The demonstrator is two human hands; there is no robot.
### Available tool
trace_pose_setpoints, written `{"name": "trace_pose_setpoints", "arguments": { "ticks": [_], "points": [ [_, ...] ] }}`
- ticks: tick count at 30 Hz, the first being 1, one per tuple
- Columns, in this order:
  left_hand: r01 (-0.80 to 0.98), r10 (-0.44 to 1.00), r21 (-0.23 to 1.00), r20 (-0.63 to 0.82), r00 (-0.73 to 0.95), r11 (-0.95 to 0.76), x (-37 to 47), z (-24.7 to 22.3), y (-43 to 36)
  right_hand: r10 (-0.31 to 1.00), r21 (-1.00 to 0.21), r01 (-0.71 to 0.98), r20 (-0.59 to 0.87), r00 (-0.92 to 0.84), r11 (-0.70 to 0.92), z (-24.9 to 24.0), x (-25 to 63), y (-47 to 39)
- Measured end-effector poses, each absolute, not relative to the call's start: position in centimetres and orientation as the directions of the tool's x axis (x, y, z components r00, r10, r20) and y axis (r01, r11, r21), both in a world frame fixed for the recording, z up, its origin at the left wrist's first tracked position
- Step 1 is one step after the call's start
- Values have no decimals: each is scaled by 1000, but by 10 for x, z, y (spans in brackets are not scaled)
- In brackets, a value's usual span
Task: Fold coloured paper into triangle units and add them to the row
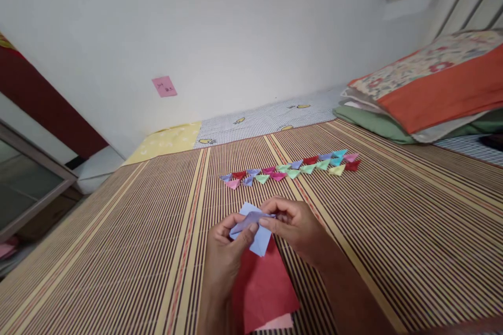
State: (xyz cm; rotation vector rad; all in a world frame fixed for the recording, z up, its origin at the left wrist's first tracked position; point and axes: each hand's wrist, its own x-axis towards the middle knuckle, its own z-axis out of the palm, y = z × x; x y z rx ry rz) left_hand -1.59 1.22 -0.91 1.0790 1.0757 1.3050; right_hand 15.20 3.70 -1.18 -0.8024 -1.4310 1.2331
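Observation:
Between my two hands is a partly folded sheet of light blue paper (261, 243), with creases and a raised flap across its middle. My left hand (230, 238) pinches its left side, thumb on top. On the right side, my right hand (293, 222) grips the paper between thumb and curled fingers. Below the hands lies red paper (265, 288) on the mat, with the edge of a pink sheet (277, 323) showing under it. Beyond the hands, several small folded paper pieces (293, 172) in many colours stand in two rows.
A striped bamboo mat (129, 241) covers the bed. Stacked bedding with an orange and floral cover (440, 89) lies at the right. A pink note (164, 86) is on the white wall (251, 26). A glass-panelled cabinet (31, 183) stands at the left.

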Motion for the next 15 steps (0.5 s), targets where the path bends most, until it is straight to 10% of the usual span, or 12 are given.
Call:
{"name": "trace_pose_setpoints", "arguments": {
  "ticks": [15],
  "points": [
    [-139, 979, 983, 96, -182, -123, -15, -2, 13, 942, -933, -189, 326, -77, 307, -14, 152, 39]
  ]
}}
